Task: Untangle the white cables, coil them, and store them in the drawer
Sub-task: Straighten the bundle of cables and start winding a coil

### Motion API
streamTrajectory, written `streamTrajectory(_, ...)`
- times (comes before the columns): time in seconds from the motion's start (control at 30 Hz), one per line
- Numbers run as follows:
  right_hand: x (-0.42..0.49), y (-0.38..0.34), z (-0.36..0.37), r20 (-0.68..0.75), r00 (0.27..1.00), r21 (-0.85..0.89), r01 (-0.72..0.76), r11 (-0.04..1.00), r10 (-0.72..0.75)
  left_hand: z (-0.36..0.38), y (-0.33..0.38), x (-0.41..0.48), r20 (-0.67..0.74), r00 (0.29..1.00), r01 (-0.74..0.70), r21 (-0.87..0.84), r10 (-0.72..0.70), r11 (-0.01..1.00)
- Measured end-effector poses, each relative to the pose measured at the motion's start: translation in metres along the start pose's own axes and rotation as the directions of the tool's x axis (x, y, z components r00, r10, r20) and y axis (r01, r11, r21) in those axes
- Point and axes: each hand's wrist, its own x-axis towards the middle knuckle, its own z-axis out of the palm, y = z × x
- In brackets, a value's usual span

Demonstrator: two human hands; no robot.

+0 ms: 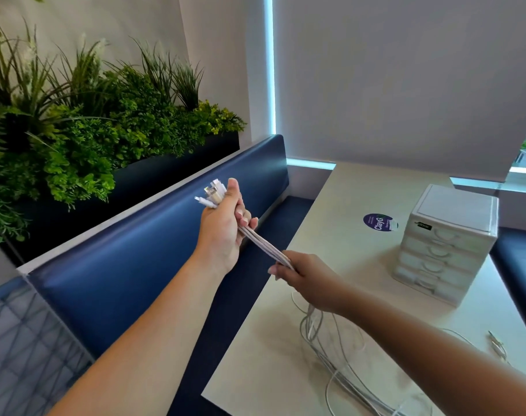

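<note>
My left hand (222, 232) is raised over the blue bench, closed around a bundle of white cables (266, 247), with their plug ends sticking out above my thumb. The cables run taut down to my right hand (306, 277), which grips the same bundle over the table's left edge. Below my right hand the cables hang and spread in loose loops (330, 349) across the table. A small white drawer unit (447, 244) with several shut drawers stands at the table's right.
The pale table (339, 211) carries a round purple sticker (378, 222) near the drawer unit. A loose cable end (497, 343) lies at the right. A blue padded bench back (153, 235) and a planter of green plants (105, 130) are on the left.
</note>
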Motion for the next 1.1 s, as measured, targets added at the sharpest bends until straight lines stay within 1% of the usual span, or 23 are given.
streamTrajectory(0.17,-0.014,0.019,-0.011,-0.003,0.998,-0.039,-0.069,0.997,0.069,-0.008,0.000,0.018,-0.111,0.988,0.091,-0.125,-0.105,0.988)
streamTrajectory(0.3,-0.028,0.027,-0.030,-0.010,0.997,-0.150,-0.082,0.985,0.081,-0.013,-0.017,0.022,-0.141,0.968,0.190,-0.140,-0.210,0.972)
streamTrajectory(0.33,-0.032,0.029,-0.033,-0.007,0.996,-0.168,-0.090,0.982,0.090,-0.014,-0.023,0.021,-0.134,0.964,0.214,-0.124,-0.230,0.969)
streamTrajectory(0.4,-0.036,0.037,-0.039,-0.018,0.993,-0.241,-0.117,0.963,0.116,-0.020,-0.034,0.020,-0.103,0.958,0.267,-0.017,-0.267,0.964)
streamTrajectory(0.47,-0.041,0.047,-0.042,-0.051,0.991,-0.384,-0.136,0.913,0.126,-0.030,-0.048,0.016,-0.074,0.945,0.327,0.114,-0.320,0.938)
streamTrajectory(0.5,-0.043,0.053,-0.043,-0.067,0.991,-0.459,-0.136,0.878,0.118,-0.036,-0.057,0.015,-0.067,0.932,0.364,0.154,-0.357,0.919)
streamTrajectory(0.57,-0.049,0.066,-0.040,-0.080,0.992,-0.568,-0.130,0.813,0.102,-0.050,-0.076,0.010,-0.053,0.901,0.434,0.172,-0.431,0.884)
streamTrajectory(0.63,-0.056,0.083,-0.036,-0.065,0.991,-0.619,-0.133,0.774,0.118,-0.063,-0.096,0.007,-0.022,0.858,0.511,0.150,-0.514,0.846)
streamTrajectory(0.7,-0.065,0.097,-0.029,-0.029,0.990,-0.660,-0.125,0.741,0.141,-0.075,-0.117,0.004,-0.018,0.799,0.599,0.112,-0.601,0.793)
streamTrajectory(0.8,-0.075,0.106,-0.016,0.056,0.981,-0.712,-0.091,0.696,0.186,-0.091,-0.147,-0.002,-0.082,0.704,0.710,0.042,-0.706,0.703)
streamTrajectory(0.83,-0.078,0.109,-0.009,0.080,0.976,-0.722,-0.082,0.687,0.201,-0.098,-0.158,-0.004,-0.110,0.675,0.737,0.044,-0.730,0.675)
streamTrajectory(0.9,-0.083,0.116,0.004,0.115,0.973,-0.754,-0.045,0.656,0.198,-0.111,-0.177,-0.010,-0.147,0.646,0.763,0.101,-0.749,0.638)
streamTrajectory(0.93,-0.085,0.121,0.010,0.129,0.974,-0.767,-0.019,0.641,0.183,-0.119,-0.185,-0.014,-0.167,0.644,0.765,0.149,-0.747,0.626)
streamTrajectory(1.0,-0.088,0.132,0.023,0.162,0.976,-0.788,0.038,0.615,0.148,-0.132,-0.194,-0.020,-0.230,0.670,0.732,0.363,-0.706,0.576)
streamTrajectory(1.03,-0.089,0.136,0.031,0.182,0.972,-0.788,0.052,0.614,0.151,-0.140,-0.196,-0.021,-0.255,0.706,0.685,0.485,-0.661,0.544)
streamTrajectory(1.1,-0.090,0.138,0.041,0.207,0.964,-0.772,0.058,0.633,0.164,-0.147,-0.195,-0.020,-0.260,0.803,0.554,0.659,-0.537,0.508)
